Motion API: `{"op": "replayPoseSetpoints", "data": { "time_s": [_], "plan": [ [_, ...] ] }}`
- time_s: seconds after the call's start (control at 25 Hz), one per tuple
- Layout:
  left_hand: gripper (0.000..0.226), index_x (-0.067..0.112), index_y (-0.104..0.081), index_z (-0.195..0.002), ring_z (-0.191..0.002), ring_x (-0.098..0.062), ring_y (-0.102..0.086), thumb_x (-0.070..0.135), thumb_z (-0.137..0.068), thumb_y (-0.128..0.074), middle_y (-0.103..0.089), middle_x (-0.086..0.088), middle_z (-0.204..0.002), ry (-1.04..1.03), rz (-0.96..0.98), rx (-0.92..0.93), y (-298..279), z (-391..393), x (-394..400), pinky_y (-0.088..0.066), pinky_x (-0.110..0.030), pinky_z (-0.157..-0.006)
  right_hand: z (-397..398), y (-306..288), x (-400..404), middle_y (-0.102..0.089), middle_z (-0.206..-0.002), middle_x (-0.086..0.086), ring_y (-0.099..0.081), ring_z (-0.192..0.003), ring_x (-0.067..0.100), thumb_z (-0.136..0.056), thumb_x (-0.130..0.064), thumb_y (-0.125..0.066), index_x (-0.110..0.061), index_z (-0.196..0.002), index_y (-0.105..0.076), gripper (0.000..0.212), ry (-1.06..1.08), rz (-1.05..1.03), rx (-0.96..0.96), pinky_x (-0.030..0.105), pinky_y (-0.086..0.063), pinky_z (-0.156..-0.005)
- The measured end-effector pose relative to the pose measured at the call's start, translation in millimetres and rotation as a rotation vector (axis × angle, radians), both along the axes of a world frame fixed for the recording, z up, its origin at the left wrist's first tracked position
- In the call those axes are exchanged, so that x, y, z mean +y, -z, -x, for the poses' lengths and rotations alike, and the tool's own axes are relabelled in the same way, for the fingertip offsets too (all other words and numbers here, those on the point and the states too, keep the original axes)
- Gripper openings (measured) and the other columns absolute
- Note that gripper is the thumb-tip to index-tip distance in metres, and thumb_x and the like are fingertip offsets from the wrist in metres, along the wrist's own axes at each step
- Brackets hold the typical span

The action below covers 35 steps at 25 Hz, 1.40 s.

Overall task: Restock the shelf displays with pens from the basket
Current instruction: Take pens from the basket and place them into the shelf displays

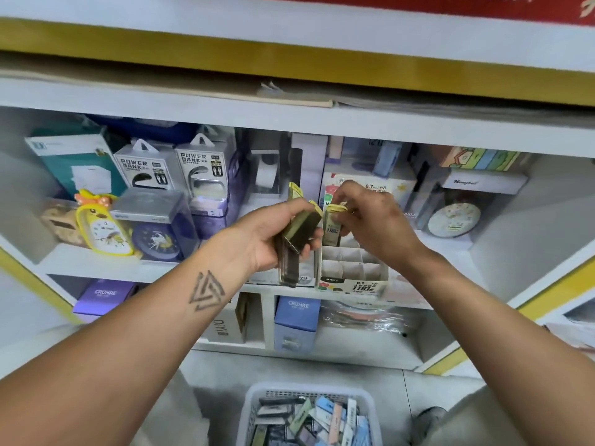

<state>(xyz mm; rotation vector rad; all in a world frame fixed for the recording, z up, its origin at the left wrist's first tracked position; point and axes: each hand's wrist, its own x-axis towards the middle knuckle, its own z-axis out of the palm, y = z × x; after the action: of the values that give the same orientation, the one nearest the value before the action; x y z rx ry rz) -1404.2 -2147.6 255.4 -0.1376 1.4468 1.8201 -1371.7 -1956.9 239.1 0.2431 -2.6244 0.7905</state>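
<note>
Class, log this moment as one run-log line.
left hand: holds olive packs | right hand: lowering one pack into divided display box | basket: stocked

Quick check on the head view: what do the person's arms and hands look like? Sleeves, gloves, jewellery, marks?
Both forearms are bare as far as the frame shows: no sleeves, no gloves. The left forearm carries a dark tattoo of nested, interlocking triangles near the wrist. No watch or bracelet shows on either wrist. The left hand and right hand show no rings that I can make out, though motion blur softens the fingers.
</note>
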Motion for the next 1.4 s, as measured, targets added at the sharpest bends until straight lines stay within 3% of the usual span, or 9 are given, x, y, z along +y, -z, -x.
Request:
{"op": "replayPoseSetpoints", "data": {
  "time_s": [0.12, 0.32, 0.4, 0.52, 0.68, 0.8, 0.92, 1.16, 1.4],
  "plan": [
    [0.017, 0.004, -0.067, -0.088, -0.059, -0.025, -0.064, 0.017, -0.089, -0.057, -0.069, -0.016, -0.079, -0.002, -0.042, -0.023, -2, -3, -3, -0.05, -0.023, -0.048, 0, 8, 2, -0.069, -0.067, 0.0, -0.069, -0.06, 0.008, -0.096, -0.01, -0.061, -0.021, -0.092, -0.06, 0.012, -0.031, 0.151, -0.117, 0.033, -0.057, -0.063],
    [0.022, 0.0, -0.067, -0.108, -0.075, -0.031, -0.071, 0.014, -0.094, -0.058, -0.074, -0.021, -0.097, 0.013, -0.073, -0.021, -5, -9, -8, -0.055, -0.026, -0.057, -8, 5, 2, -0.064, -0.072, 0.006, -0.062, -0.065, 0.028, -0.103, -0.026, -0.051, -0.01, -0.087, -0.065, 0.026, 0.05, -0.27, 0.114, 0.041, -0.049, -0.062],
    [0.02, 0.001, -0.069, -0.104, -0.075, -0.031, -0.072, 0.014, -0.094, -0.058, -0.074, -0.02, -0.094, 0.036, -0.07, -0.01, -7, -11, -8, -0.055, -0.026, -0.056, -10, -4, -6, -0.067, -0.074, 0.002, -0.062, -0.063, 0.021, -0.101, -0.033, -0.055, -0.013, -0.096, -0.07, 0.025, 0.079, 0.032, 0.075, 0.033, -0.049, -0.059],
    [0.018, 0.002, -0.07, -0.099, -0.073, -0.031, -0.074, 0.017, -0.094, -0.06, -0.075, -0.02, -0.091, 0.074, -0.051, 0.015, -10, -16, -7, -0.055, -0.024, -0.053, -15, -11, -18, -0.072, -0.084, 0.002, -0.064, -0.059, 0.008, -0.095, -0.022, -0.066, -0.01, -0.111, -0.069, 0.02, -0.001, 0.695, -0.303, 0.018, -0.047, -0.051],
    [0.021, 0.004, -0.069, -0.097, -0.074, -0.033, -0.074, 0.023, -0.095, -0.06, -0.074, -0.02, -0.088, 0.059, -0.036, -0.02, -13, -20, -9, -0.058, -0.029, -0.052, -19, -25, -15, -0.066, -0.066, 0.008, -0.055, -0.048, 0.016, -0.086, 0.005, -0.067, -0.005, -0.091, -0.067, 0.011, -0.016, 0.995, -0.324, 0.024, -0.045, -0.048],
    [0.017, 0.007, -0.062, -0.088, -0.066, -0.028, -0.07, 0.022, -0.096, -0.059, -0.069, -0.016, -0.078, -0.051, 0.065, -0.06, -11, -18, -16, -0.057, -0.029, -0.048, -21, -39, 1, -0.06, -0.067, 0.006, -0.047, -0.045, 0.014, -0.083, 0.009, -0.062, -0.007, -0.084, -0.067, 0.017, 0.055, 0.925, -0.163, 0.023, -0.036, -0.044],
    [0.017, 0.009, -0.061, -0.084, -0.057, -0.021, -0.063, 0.022, -0.096, -0.059, -0.064, -0.009, -0.068, -0.064, 0.139, -0.029, -9, -17, -22, -0.049, -0.02, -0.044, -29, -41, 11, -0.066, -0.06, 0.001, -0.055, -0.047, 0.015, -0.083, -0.001, -0.072, -0.005, -0.082, -0.071, 0.004, 0.055, 0.653, -0.142, 0.023, -0.045, -0.047],
    [0.022, 0.007, -0.064, -0.085, -0.064, -0.023, -0.065, 0.029, -0.09, -0.063, -0.066, -0.01, -0.073, -0.051, 0.056, -0.023, -13, -21, -24, -0.049, -0.021, -0.045, -24, -25, 4, -0.077, -0.08, 0.011, -0.076, -0.076, 0.015, -0.088, -0.004, -0.072, -0.008, -0.098, -0.07, 0.011, 0.071, 0.569, -0.221, 0.025, -0.059, -0.078],
    [0.022, 0.004, -0.064, -0.106, -0.074, -0.027, -0.067, 0.019, -0.095, -0.053, -0.068, -0.015, -0.082, -0.065, -0.026, -0.042, -18, -22, -26, -0.053, -0.026, -0.051, -12, -11, -5, -0.073, -0.082, 0.011, -0.074, -0.067, 0.016, -0.094, -0.002, -0.063, -0.012, -0.103, -0.07, 0.014, -0.001, 0.426, -0.075, 0.027, -0.06, -0.065]
  ]
}}
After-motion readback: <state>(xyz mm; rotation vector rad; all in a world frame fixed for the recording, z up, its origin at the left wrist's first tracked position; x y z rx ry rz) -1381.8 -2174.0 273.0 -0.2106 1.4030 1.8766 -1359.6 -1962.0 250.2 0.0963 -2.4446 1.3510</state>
